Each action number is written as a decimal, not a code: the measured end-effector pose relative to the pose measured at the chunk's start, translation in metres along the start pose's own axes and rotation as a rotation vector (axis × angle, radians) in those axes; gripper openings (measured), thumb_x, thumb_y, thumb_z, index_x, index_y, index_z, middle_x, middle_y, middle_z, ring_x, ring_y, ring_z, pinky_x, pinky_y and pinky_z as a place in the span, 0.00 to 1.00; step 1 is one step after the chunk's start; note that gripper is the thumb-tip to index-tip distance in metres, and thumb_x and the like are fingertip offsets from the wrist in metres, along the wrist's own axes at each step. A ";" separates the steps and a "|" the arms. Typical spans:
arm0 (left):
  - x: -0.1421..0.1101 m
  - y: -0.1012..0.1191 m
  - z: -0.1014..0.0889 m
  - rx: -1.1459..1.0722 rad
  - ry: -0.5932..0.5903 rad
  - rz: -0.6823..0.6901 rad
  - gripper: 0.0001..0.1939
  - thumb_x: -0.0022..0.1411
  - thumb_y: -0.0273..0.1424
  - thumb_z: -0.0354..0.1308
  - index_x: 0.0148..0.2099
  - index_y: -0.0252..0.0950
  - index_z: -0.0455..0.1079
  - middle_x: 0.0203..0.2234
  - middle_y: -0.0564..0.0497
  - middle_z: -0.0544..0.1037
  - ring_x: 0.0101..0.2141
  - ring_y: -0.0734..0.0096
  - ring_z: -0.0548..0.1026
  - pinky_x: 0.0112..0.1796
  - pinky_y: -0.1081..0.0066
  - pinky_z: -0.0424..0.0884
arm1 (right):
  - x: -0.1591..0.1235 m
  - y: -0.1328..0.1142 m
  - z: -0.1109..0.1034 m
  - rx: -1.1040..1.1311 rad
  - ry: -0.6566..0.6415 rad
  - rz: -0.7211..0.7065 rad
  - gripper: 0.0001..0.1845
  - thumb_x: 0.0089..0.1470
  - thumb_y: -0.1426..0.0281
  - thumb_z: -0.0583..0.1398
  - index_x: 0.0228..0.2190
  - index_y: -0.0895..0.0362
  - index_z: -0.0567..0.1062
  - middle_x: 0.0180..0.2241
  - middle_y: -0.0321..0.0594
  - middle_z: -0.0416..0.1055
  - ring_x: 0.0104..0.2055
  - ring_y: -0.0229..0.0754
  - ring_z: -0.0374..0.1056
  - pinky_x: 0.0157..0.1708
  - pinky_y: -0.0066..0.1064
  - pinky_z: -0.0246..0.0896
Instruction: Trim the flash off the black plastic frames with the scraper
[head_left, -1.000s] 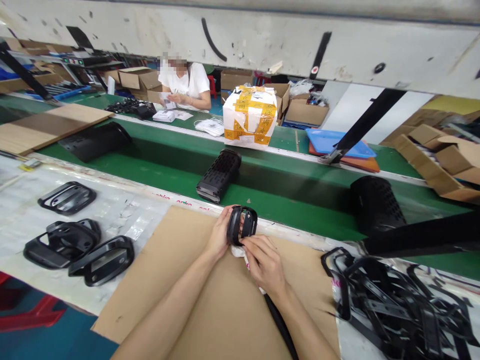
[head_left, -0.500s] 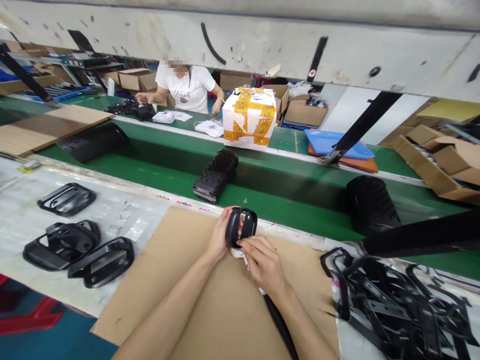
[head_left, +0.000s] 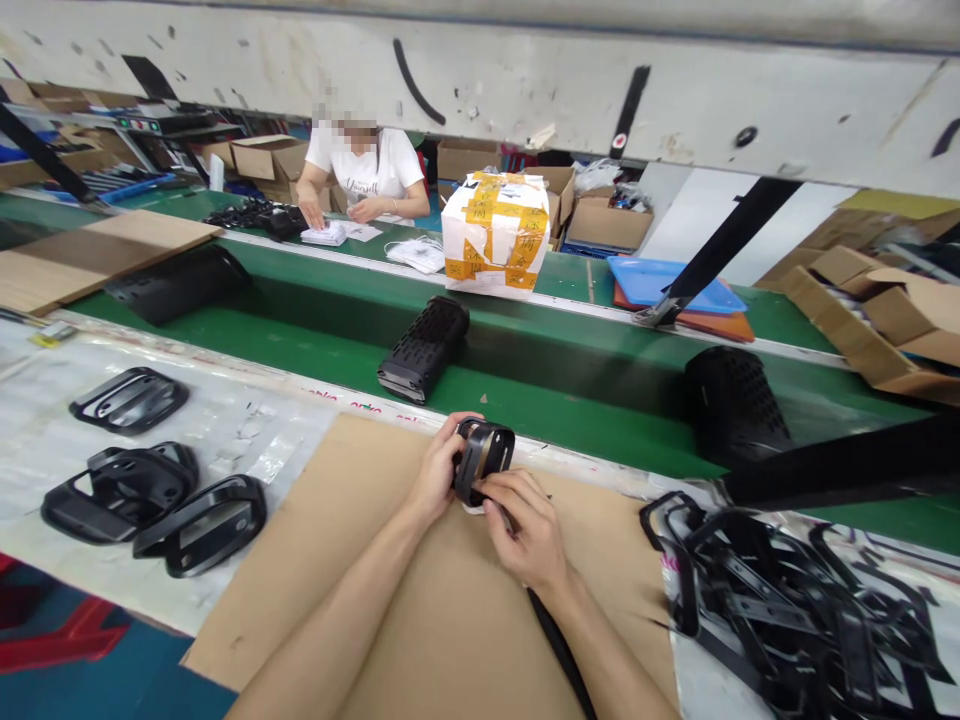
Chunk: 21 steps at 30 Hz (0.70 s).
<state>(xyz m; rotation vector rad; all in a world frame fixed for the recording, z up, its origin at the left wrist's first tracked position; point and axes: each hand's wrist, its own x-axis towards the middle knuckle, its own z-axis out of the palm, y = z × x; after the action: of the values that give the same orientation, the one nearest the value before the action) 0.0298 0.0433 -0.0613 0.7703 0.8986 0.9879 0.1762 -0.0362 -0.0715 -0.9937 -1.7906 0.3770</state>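
Note:
My left hand (head_left: 436,472) is wrapped round the left side of a black plastic frame (head_left: 487,455), an oblong ring with rounded corners, held above a cardboard sheet (head_left: 420,610). My right hand (head_left: 529,525) has its fingers curled, the tips pinching the frame's lower edge; whether something small is also between them I cannot make out. A long black handle-like piece (head_left: 559,645) lies beside my right forearm, its upper end hidden by the hand. Similar black frames (head_left: 201,525) rest on the left. A tangled heap of thinner black frames (head_left: 795,610) lies on the right.
Beyond the work edge runs a green conveyor belt (head_left: 315,345) carrying a perforated black housing (head_left: 426,345) and others. A taped white box (head_left: 495,235) stands on the far side, near a co-worker (head_left: 367,175). A black strut (head_left: 840,460) slants in from the right.
The frame has turned in my hands, showing its side band more. My right fingers have shifted slightly along its lower edge. Across the belt, the co-worker's hands have moved to the white papers.

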 end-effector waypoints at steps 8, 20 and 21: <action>-0.021 0.001 0.018 0.098 -0.145 0.115 0.20 0.63 0.36 0.56 0.55 0.36 0.60 0.27 0.58 0.60 0.22 0.79 0.54 0.24 0.76 0.53 | -0.007 0.014 -0.002 -0.064 0.216 0.158 0.43 0.62 0.53 0.61 0.69 0.58 0.55 0.65 0.57 0.56 0.67 0.59 0.55 0.65 0.58 0.53; -0.020 -0.010 0.020 0.196 -0.205 0.148 0.24 0.71 0.46 0.57 0.59 0.37 0.60 0.34 0.52 0.67 0.30 0.76 0.63 0.30 0.75 0.62 | -0.011 0.016 0.004 0.059 0.109 0.202 0.60 0.57 0.37 0.58 0.75 0.53 0.40 0.73 0.56 0.40 0.73 0.66 0.46 0.68 0.64 0.47; -0.019 -0.010 0.020 0.185 -0.203 0.141 0.25 0.70 0.48 0.58 0.58 0.37 0.61 0.33 0.53 0.67 0.29 0.76 0.63 0.29 0.75 0.61 | -0.009 0.016 0.003 0.041 0.116 0.193 0.58 0.58 0.39 0.59 0.74 0.54 0.42 0.73 0.57 0.42 0.73 0.66 0.46 0.68 0.64 0.47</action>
<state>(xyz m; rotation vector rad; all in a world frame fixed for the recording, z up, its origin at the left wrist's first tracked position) 0.0461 0.0194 -0.0558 1.0831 0.7737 0.9382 0.1820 -0.0332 -0.0888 -1.1401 -1.5824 0.4638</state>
